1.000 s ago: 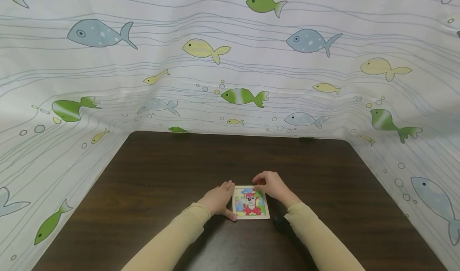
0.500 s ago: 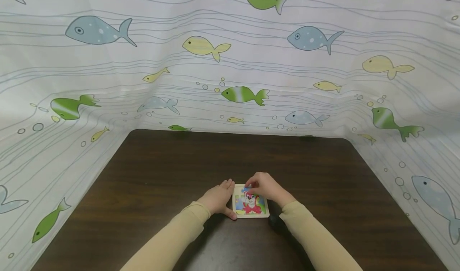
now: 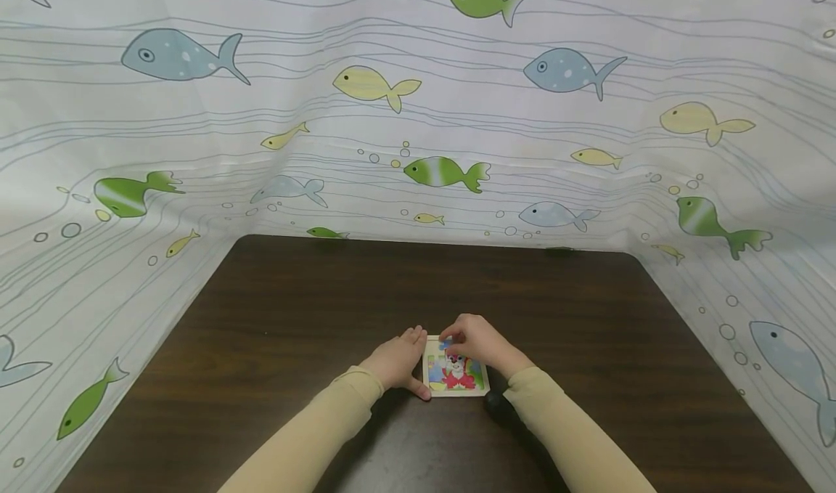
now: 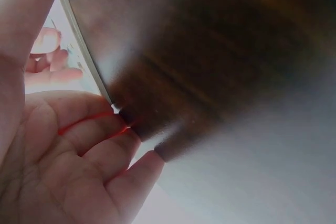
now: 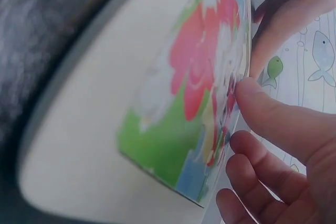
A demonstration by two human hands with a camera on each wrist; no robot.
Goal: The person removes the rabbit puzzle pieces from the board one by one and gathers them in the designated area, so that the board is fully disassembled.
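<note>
A small square jigsaw puzzle (image 3: 459,383) in a pale wooden frame lies on the table in the head view, with a red and white cartoon animal on it. My left hand (image 3: 395,362) lies along its left edge, fingers extended and thumb at the near left corner. In the left wrist view, that hand's fingertips (image 4: 149,163) meet the tabletop beside the frame. Over the puzzle's upper part, my right hand (image 3: 483,342) has thumb and fingers curled at a blue puzzle piece (image 3: 445,345), mostly hidden by the fingers. Bare pale wood shows at the upper left.
The dark wooden table (image 3: 313,297) extends around the puzzle. A white curtain with printed fish (image 3: 392,35) borders its back and both sides. A black object (image 3: 498,406) sits under my right wrist.
My right hand has moved left from the puzzle's upper right corner to its upper middle. The left hand stays at the left edge.
</note>
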